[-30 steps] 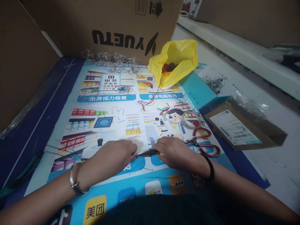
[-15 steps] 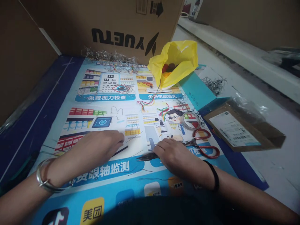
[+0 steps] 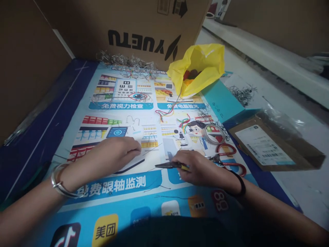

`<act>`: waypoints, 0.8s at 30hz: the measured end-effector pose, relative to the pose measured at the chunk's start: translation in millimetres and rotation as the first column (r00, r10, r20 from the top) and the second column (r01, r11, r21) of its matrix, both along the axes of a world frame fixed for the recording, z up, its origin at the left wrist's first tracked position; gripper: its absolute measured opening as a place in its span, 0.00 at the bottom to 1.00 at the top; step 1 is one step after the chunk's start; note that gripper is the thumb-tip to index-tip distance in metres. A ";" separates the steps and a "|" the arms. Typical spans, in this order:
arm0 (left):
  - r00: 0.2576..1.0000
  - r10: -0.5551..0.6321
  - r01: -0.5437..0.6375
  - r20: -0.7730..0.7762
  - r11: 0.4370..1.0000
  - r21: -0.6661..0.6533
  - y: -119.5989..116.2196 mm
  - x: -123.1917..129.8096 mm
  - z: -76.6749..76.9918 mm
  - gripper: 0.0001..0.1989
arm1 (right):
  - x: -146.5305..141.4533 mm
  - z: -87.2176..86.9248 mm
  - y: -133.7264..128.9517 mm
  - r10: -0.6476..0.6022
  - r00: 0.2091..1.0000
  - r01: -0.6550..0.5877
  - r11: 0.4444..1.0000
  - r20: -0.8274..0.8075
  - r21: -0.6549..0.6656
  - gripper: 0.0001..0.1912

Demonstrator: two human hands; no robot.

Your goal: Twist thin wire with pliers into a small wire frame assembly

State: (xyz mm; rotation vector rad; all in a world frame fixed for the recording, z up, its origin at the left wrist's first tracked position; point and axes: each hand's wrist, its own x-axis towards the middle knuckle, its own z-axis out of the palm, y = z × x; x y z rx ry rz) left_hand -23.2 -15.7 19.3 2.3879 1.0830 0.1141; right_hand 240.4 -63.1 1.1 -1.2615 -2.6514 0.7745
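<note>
My right hand (image 3: pixel 194 167) is closed round pliers (image 3: pixel 168 165), whose dark, narrow jaws point left and look shut. Fingers of my left hand (image 3: pixel 119 154) are pinched together over the printed sheet (image 3: pixel 151 166); a thin wire seems to run from them, but what they grip is too small to name. Red-handled scissors (image 3: pixel 226 154) lie just beyond my right hand. Near them is a clear round spool (image 3: pixel 214 133). Bent wires (image 3: pixel 133 120) rest beyond my left hand, and coloured threads (image 3: pixel 185 123) lie beyond my right.
A yellow bag (image 3: pixel 197 68) with red and orange pieces stands at the back. Tangled wire (image 3: pixel 128 61) lies along the large cardboard box (image 3: pixel 89 31). On the right are a teal box (image 3: pixel 223 101), more wire (image 3: pixel 241 94) and an open brown carton (image 3: pixel 277 144).
The pliers have turned in my right hand, and a yellow part of their handle now shows. My left hand stays pinched. The whole view has shifted slightly.
</note>
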 end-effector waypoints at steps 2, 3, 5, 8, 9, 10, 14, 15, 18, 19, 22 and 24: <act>0.997 -0.044 0.050 0.071 0.995 -0.084 -3.0 4.8 2.9 0.13 | -6.4 6.6 6.5 -0.027 0.998 0.026 0.999 -0.053 -0.020 0.10; 0.993 -0.054 0.067 0.105 0.990 -0.127 -4.5 6.8 3.9 0.13 | -11.3 9.9 10.7 -0.034 0.998 0.032 0.999 -0.061 -0.038 0.09; 0.985 -0.044 0.078 0.165 0.975 -0.207 -6.7 9.1 4.5 0.12 | -23.0 15.4 20.5 -0.046 0.996 0.044 0.998 -0.073 -0.036 0.06; 0.956 0.042 0.051 0.292 0.951 -0.305 -6.0 8.9 2.1 0.12 | -39.3 18.7 35.9 -0.033 0.999 0.034 0.999 -0.037 0.016 0.04; 0.943 0.077 0.046 0.325 0.934 -0.355 -4.9 8.4 0.7 0.12 | -43.4 18.5 40.5 -0.025 1.000 0.026 0.999 -0.016 0.039 0.04; 0.926 0.118 0.043 0.357 0.910 -0.412 -3.5 7.8 -0.8 0.12 | -46.6 17.8 44.7 -0.017 1.000 0.017 0.998 0.006 0.066 0.04; 0.846 0.281 0.064 0.453 0.791 -0.609 1.8 6.5 -5.5 0.09 | -52.9 14.9 56.4 0.000 0.997 -0.013 0.984 0.071 0.179 0.05; 0.828 0.320 0.054 0.460 0.771 -0.634 2.8 6.1 -6.0 0.08 | -53.5 15.0 58.2 -0.001 0.996 -0.016 0.979 0.084 0.202 0.06; 0.775 0.422 0.025 0.470 0.723 -0.690 4.5 4.4 -6.6 0.09 | -54.6 16.9 61.1 -0.005 0.995 -0.019 0.969 0.098 0.247 0.07; 0.752 0.447 0.036 0.485 0.707 -0.707 4.9 3.8 -6.6 0.09 | -54.9 17.4 61.4 -0.009 0.996 -0.015 0.967 0.094 0.255 0.07; 0.688 0.496 0.101 0.530 0.657 -0.747 5.1 2.7 -7.8 0.11 | -55.3 16.0 60.9 -0.033 0.998 0.017 0.969 0.061 0.247 0.05; 0.666 0.516 0.143 0.539 0.620 -0.771 4.9 3.0 -9.9 0.11 | -55.1 12.8 60.3 -0.040 0.999 0.032 0.975 0.031 0.218 0.04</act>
